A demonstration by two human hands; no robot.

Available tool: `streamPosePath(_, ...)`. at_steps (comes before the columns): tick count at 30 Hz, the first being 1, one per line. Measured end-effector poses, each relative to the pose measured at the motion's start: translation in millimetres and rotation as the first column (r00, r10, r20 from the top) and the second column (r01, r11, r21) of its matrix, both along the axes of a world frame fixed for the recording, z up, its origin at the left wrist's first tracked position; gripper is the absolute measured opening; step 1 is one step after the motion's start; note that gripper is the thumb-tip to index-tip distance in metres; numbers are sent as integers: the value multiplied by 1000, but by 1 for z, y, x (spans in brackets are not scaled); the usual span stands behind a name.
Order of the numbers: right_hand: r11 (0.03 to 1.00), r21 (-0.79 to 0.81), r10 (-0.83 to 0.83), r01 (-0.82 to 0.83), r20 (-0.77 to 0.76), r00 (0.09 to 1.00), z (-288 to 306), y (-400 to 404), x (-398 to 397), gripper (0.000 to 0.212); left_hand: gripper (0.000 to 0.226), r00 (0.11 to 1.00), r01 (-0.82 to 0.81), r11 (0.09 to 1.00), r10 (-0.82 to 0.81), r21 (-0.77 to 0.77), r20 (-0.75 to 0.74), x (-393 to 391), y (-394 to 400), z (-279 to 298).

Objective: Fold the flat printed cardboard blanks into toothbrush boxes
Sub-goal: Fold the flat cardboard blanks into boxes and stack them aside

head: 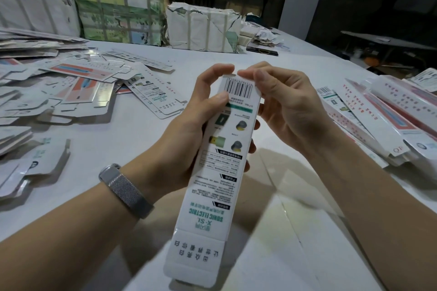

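A long white toothbrush box [212,184] with a barcode and green print is held up over the table, its far end pointing away from me. My left hand [189,130] grips the box round its upper part, thumb on the printed face below the barcode. My right hand [283,106] is at the far end, its fingertips pinching the top flap beside my left forefinger. The near end flap hangs open toward me. Flat printed blanks [78,82] lie scattered on the left of the table.
Folded boxes [383,111] lie stacked at the right. Wrapped bundles of blanks [118,7] stand along the far side of the white table [142,130]. More loose blanks [28,163] sit near the left edge. A dark phone [262,50] lies far back.
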State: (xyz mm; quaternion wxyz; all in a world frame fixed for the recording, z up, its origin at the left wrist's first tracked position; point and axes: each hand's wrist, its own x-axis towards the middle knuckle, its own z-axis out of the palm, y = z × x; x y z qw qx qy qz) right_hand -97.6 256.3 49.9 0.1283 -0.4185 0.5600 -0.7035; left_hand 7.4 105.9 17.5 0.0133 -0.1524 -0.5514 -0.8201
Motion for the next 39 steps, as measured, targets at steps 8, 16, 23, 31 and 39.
streamPosePath(8,990,53,-125,134,-141,982,-5,-5,1,21,22,995,-100,995,100,9,0,-2,0,0)
streamPosePath(16,981,96,-161,167,-68,985,-7,-11,6,20,21,972,-234,972,234,-36,7,1,5,6)
streamPosePath(23,891,186,-347,414,-310,885,-9,-21,18,41,19,958,-282,946,287,159,-10,-5,11,14)
streamPosePath(31,877,331,-288,348,-216,933,-11,-24,21,62,45,775,-586,809,544,-42,-321,-20,15,1)
streamPosePath(39,708,470,-422,528,-318,849,0,-6,-8,50,27,890,-454,848,446,-273,-92,-24,-6,-1)
